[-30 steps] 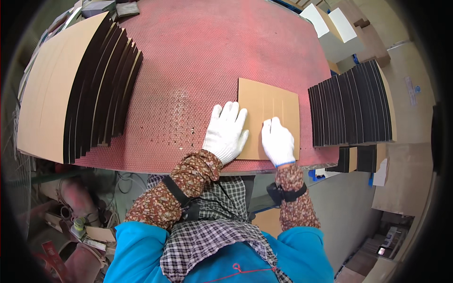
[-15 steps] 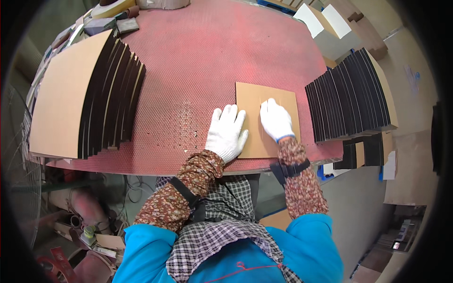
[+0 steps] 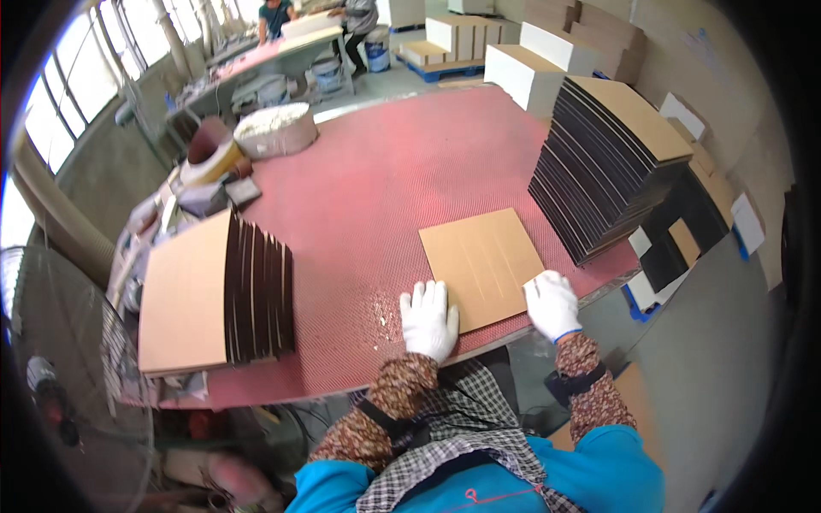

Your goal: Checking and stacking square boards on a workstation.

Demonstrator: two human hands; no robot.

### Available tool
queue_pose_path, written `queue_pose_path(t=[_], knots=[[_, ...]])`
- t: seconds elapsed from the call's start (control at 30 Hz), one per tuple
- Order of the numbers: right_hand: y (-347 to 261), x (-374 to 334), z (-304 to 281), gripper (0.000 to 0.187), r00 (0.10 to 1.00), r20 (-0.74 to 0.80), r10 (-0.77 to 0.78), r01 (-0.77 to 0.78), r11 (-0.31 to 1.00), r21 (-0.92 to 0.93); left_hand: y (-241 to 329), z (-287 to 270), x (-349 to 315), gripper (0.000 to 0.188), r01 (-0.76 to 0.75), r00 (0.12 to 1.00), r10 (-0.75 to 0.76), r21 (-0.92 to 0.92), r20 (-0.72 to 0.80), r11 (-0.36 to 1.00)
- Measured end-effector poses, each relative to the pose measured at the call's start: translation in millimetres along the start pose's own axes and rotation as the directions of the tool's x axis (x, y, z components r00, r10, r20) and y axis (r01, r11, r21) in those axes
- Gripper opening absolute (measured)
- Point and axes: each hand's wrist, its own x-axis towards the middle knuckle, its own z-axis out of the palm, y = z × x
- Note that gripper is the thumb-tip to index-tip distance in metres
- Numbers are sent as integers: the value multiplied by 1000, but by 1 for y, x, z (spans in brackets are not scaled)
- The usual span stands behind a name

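Note:
A tan square board [image 3: 481,265] with a few pale streaks lies flat on the red textured tabletop [image 3: 376,171] in front of me. My left hand [image 3: 429,322], in a white knit glove, rests at the board's near left corner with its fingers stretched out. At the right edge of the board is my right hand [image 3: 552,303], gloved too, its fingers curled together. Whatever those fingers hold, if anything, is hidden. To the right rises a tall stack of dark-edged boards [image 3: 599,162]; to the left stands a shorter stack [image 3: 184,299] with a tan face.
Along the table's far left sit a whitish tub [image 3: 275,130], a yellow-edged roll [image 3: 210,162] and assorted blocks. White and tan blocks [image 3: 522,73] stand beyond the far right edge. A wire-guarded fan [image 3: 68,368] is at the lower left. Two people are at a far bench.
My right hand has moved from the middle of the board to its right edge. The view has tilted up and shifted, showing more of the room. My left hand stays by the board's left side.

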Motion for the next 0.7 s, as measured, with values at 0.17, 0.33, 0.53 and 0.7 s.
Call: queue_pose_path(t=[0.17, 0.33, 0.53, 0.7], knots=[[8, 5, 9, 30, 985, 69, 159, -163, 985, 62, 13, 2, -13, 50, 13, 1000, -13, -30, -1, 999], [-25, -45, -29, 36, 956, 186, 228, -250, 962, 106, 2, -22, -30, 53, 216, 966, -184, -176, 183, 961], [-10, -112, -39, 37, 888, 296, 351, -448, 804, 390, 19, -82, -76, 54, 454, 835, -299, -273, 462, 848], [-29, -108, -56, 38, 851, 411, 326, -505, 722, 473, 1, -82, -90, 73, 793, 609, -534, -466, 586, 393]])
